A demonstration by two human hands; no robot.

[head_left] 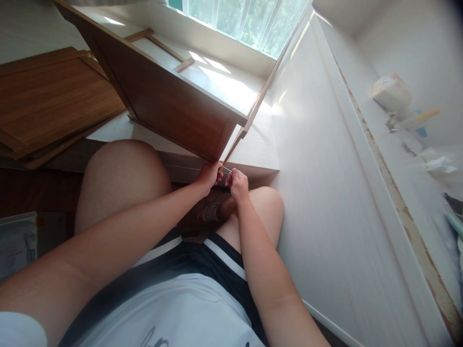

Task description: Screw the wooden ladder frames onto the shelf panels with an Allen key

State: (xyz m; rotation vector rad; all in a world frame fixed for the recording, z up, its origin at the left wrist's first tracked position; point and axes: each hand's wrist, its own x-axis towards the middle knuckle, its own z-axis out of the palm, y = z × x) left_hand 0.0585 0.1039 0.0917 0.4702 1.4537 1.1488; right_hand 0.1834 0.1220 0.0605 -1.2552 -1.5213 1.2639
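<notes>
A brown wooden panel (170, 96) with a raised edge frame stands tilted in front of me, its near lower corner by my hands. My left hand (210, 176) is closed around that corner, where a narrow wooden rail (249, 118) meets the panel. Just to the right, the fingers of my right hand (238, 184) pinch a thin pale rod (227, 168) whose tip points at the corner. Its exact kind is too small to make out. My fingers cover part of the joint.
More brown panels (50, 103) lie stacked at the left. A wooden frame piece (164, 48) rests on the pale sill by the window (246, 21). A tall white board (325, 159) closes off the right side. Blurred small items, including a white box (392, 91), lie beyond it.
</notes>
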